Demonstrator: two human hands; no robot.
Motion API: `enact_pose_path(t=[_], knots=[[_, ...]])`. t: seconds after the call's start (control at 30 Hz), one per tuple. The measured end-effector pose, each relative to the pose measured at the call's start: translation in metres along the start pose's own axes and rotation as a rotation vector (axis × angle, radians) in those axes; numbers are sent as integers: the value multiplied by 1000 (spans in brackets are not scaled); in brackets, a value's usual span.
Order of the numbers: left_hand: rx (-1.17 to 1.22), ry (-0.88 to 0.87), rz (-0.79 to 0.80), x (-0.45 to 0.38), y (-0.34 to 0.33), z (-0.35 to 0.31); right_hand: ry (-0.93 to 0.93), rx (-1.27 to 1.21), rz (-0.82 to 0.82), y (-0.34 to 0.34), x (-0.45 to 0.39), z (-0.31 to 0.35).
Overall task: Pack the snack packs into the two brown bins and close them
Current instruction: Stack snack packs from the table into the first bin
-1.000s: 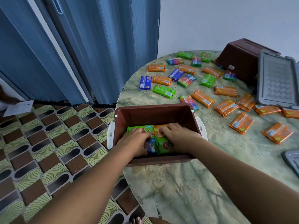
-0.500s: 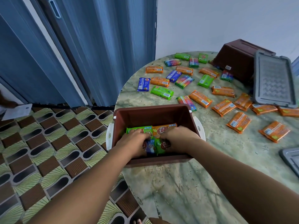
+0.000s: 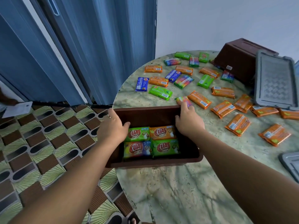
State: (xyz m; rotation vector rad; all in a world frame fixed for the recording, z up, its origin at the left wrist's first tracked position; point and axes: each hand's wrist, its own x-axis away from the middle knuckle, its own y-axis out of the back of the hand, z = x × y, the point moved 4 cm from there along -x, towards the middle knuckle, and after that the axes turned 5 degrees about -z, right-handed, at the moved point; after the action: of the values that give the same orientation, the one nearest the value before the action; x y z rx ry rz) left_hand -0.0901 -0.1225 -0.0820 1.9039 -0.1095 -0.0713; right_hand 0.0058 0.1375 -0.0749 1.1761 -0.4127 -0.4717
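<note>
Near brown bin (image 3: pixel 152 115) sat at the table (image 3: pixel 186 191) edge closest to me, open on top; all places below are given from it. Four snack packs lay flat in its bottom in a two-by-two block: green pack (image 3: pixel 138 134) far left, orange pack (image 3: pixel 162 132) far right, multicolour pack (image 3: pixel 137 149) near left, second green pack (image 3: pixel 165 147) near right.

My left hand (image 3: pixel 113 126) was over the bin's left wall, fingers loosely spread, thumb toward the green pack; it held nothing. My right hand (image 3: pixel 187 120) reached past the bin's far right corner, fingers straight, fingertips (image 3: pixel 186 105) pressing on a rainbow pack (image 3: pixel 182 99) lying just beyond the far wall; no curl round it that I could see.

Beyond and right of the bin, loose packs (image 3: pixel 199 99) were scattered across the table, mostly orange, some green, blue and rainbow. Far right of the bin the second brown bin (image 3: pixel 236 59) lay tipped over, a grey lid (image 3: pixel 275 81) leaning against it. Another grey lid (image 3: pixel 291 162) showed at the table's right edge, level with the bin's near wall.
</note>
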Motion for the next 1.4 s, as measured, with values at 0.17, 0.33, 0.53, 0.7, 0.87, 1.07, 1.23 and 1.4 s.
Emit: enact_pose_path(t=[0.17,0.33,0.53,0.7,0.87,1.07,1.23,1.4], knots=[[-81,-155,-48,-30,-3,-16,-157,-42,-12,5,-2,-11],[-119,-343,28,-71,-13,-49,-326,-74,-98,8,3,-23],[-100,-501,94,-105,-20,-81,-524,-69,-172,10,9,-23],[-100,-595,96,-122,-29,-93,-604,-58,-218,8,12,-19],[-109,-654,43,-128,-37,-95,-620,-66,-228,8,11,-17],[-199,-688,-61,-115,-34,-94,-597,-27,-235,8,15,-13],[76,-923,-321,-105,-14,-105,-537,-28,-343,20,10,-11],[277,-923,7,-126,-13,-146,-339,-80,-290,38,-31,-2]])
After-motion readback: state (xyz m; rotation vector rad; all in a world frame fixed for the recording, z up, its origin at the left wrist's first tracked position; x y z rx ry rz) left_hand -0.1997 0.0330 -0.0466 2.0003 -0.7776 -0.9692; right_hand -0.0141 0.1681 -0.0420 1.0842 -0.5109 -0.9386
